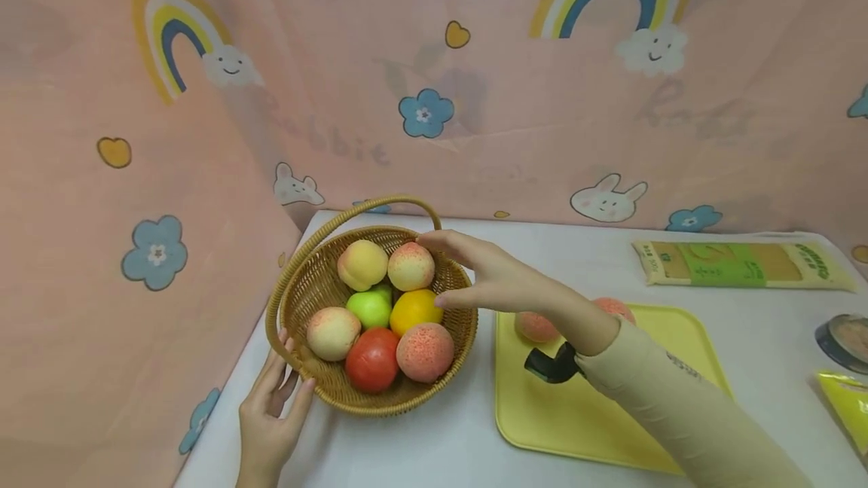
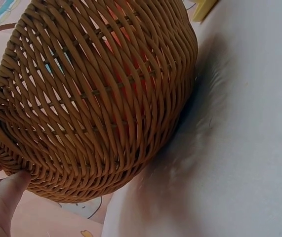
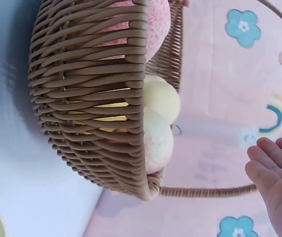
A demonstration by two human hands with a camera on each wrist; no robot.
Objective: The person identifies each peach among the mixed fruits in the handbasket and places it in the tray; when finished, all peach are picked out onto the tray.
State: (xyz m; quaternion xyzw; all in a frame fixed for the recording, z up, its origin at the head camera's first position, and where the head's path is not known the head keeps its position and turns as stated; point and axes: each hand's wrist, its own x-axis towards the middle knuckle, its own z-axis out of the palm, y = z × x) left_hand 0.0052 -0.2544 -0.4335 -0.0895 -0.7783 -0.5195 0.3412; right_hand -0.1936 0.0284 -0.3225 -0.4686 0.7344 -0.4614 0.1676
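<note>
A brown wicker basket (image 1: 380,404) with an arched handle holds several fruits: peaches (image 1: 425,352), a green fruit (image 1: 369,309), a yellow-orange fruit (image 1: 415,312) and a red round fruit (image 1: 372,360). At its left rim, my left hand (image 1: 271,409) holds the basket near the handle's foot; in the left wrist view its thumb (image 2: 15,185) presses the outer wall. My right hand (image 1: 505,277) hovers over the right rim, holding nothing, thumb and fingers spread apart near a peach (image 1: 411,266) and the yellow-orange fruit. The right wrist view shows its fingers (image 3: 274,158) extended.
Right of the basket lies a yellow tray (image 1: 542,428) with peaches (image 1: 538,327) on it, partly covered by my right arm. A black curved object (image 1: 552,364) shows beside the sleeve. Farther right are a noodle-like packet (image 1: 746,263), a round container (image 1: 844,343) and a yellow packet (image 1: 848,401).
</note>
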